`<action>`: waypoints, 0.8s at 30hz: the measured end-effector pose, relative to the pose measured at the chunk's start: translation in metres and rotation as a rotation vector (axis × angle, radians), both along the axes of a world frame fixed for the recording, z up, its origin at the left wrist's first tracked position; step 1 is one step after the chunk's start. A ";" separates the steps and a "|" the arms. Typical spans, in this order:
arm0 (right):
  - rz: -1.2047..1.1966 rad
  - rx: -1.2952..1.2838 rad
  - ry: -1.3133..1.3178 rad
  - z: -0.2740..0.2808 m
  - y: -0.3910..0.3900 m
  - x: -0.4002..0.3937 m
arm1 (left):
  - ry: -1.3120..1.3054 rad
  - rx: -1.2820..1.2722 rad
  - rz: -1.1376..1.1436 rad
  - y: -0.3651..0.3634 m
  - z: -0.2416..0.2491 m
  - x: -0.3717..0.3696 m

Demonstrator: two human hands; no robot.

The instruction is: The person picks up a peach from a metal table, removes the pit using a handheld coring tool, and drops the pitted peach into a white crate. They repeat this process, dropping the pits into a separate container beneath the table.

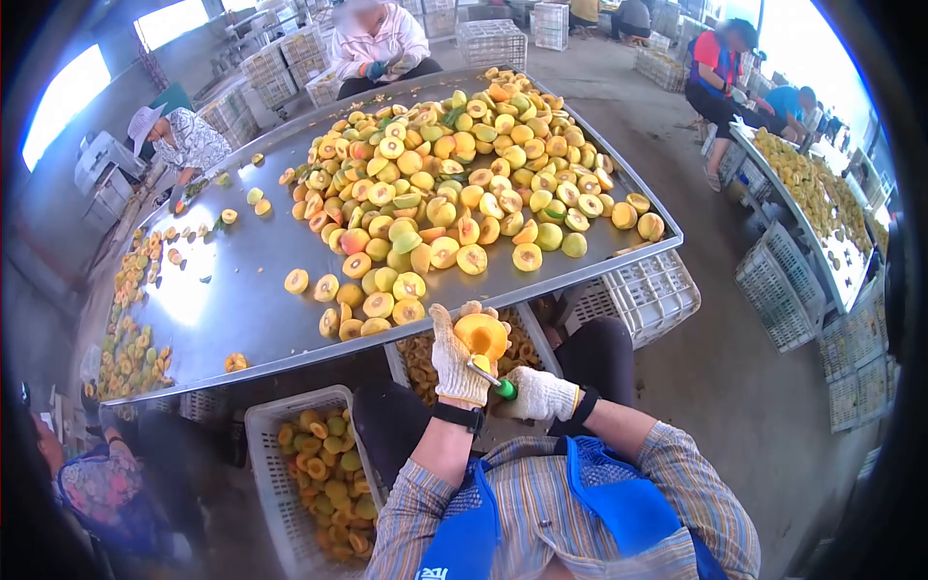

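Cupping left hand [456, 356]: fingers curled round a halved fruit [482, 335], just below centre frame.
Gripping right hand [537, 394]: clenched, I see, on a green-handled tool [506, 389], shaft beside the fruit.

A big heap of round yellow fruit [440, 179] lay along the right edge of a flat grey metal table [256, 309], a smaller heap of yellow-green fruit [135, 333] along its left edge. Below the near edge, one boxy white plastic crate [265, 483] stood left of the person [532, 493], a second crate [541, 338] in front, a third crate [652, 295] under the near right corner.
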State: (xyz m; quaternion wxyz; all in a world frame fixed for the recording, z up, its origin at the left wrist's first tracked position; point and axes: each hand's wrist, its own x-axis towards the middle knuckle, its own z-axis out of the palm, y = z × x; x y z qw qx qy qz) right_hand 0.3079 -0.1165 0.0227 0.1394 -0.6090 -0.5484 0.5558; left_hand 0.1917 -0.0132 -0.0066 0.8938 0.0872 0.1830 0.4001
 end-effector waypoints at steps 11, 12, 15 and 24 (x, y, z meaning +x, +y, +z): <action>-0.061 0.209 -0.548 -0.010 0.003 0.020 | 0.291 0.141 0.533 0.048 0.016 -0.112; -0.097 0.241 -0.504 -0.007 0.004 0.025 | 0.556 0.196 0.595 0.037 0.023 -0.136; 0.223 0.164 -0.774 -0.045 0.015 0.046 | 1.477 0.431 0.318 0.010 0.021 -0.229; 0.117 0.327 -0.474 -0.038 0.025 0.032 | 1.986 1.776 0.531 0.084 0.034 -0.089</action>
